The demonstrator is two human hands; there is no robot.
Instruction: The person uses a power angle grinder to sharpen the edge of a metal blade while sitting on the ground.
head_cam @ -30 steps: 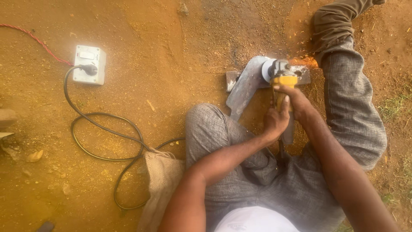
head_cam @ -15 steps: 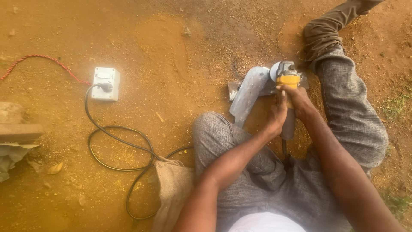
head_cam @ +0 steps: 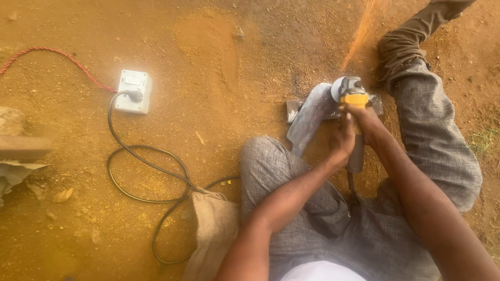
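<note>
An outdoor work spot on bare dirt point(head_cam: 219, 78). A socket box point(head_cam: 133, 91) and cable point(head_cam: 140, 171) lie on the ground beside stones point(head_cam: 10, 120)

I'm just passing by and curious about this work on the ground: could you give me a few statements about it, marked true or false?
1. Both hands, left hand and right hand, hold the yellow grinder. True.
2. Sparks fly away from the person. True.
3. The black cable plugs into a red socket box. False: the socket box is white.
4. The metal piece lies on a wooden table. False: it lies on the bare dirt ground.
</note>
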